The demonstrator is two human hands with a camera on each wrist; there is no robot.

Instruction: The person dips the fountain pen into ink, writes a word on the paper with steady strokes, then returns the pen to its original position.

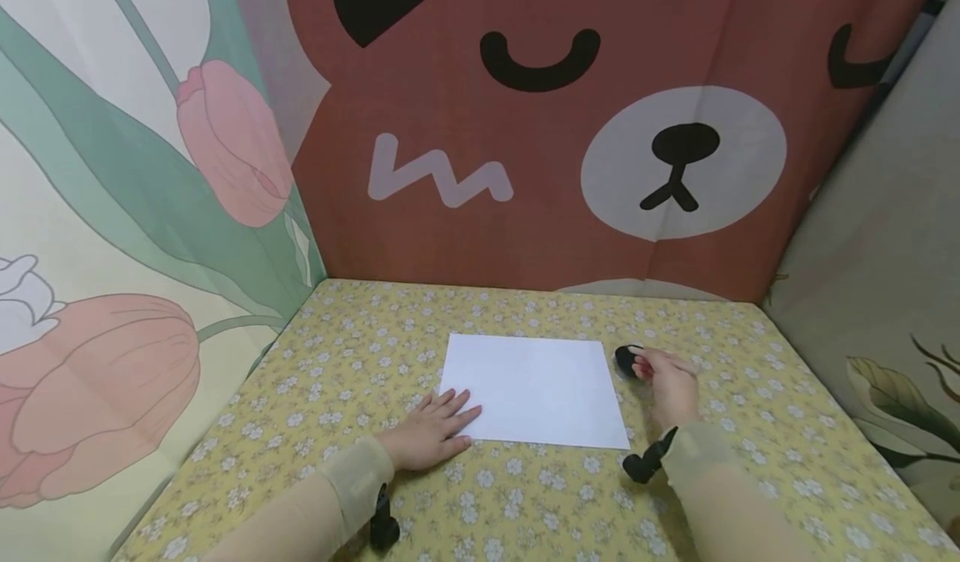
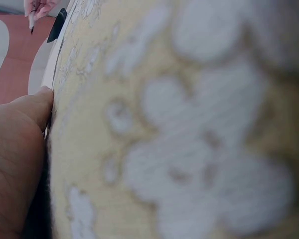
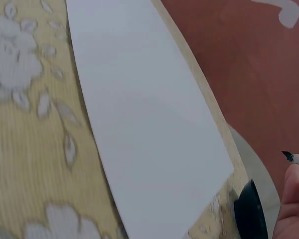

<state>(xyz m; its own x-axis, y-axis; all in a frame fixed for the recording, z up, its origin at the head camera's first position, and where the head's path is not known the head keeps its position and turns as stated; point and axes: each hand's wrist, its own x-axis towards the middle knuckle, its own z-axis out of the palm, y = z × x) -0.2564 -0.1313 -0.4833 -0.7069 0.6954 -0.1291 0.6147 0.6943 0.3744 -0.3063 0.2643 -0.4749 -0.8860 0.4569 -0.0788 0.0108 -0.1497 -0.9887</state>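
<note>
A blank white sheet of paper (image 1: 536, 387) lies flat on the table. My left hand (image 1: 429, 433) rests on its lower left corner, fingers spread and straight. Off the sheet's right side, my right hand (image 1: 672, 391) pinches a thin, light-coloured brush (image 3: 297, 159) between thumb and fingers. The brush's dark, pointed tip shows in both wrist views. A small round black dish (image 1: 624, 362) stands beside the paper's upper right edge, just under the right hand, which partly covers it in the head view.
A yellow cloth (image 1: 510, 504) with white flowers covers the table. Behind it hangs a brown bear-print curtain (image 1: 525, 245); printed fabric also stands along the left and right sides. Black straps with small black devices sit on both wrists.
</note>
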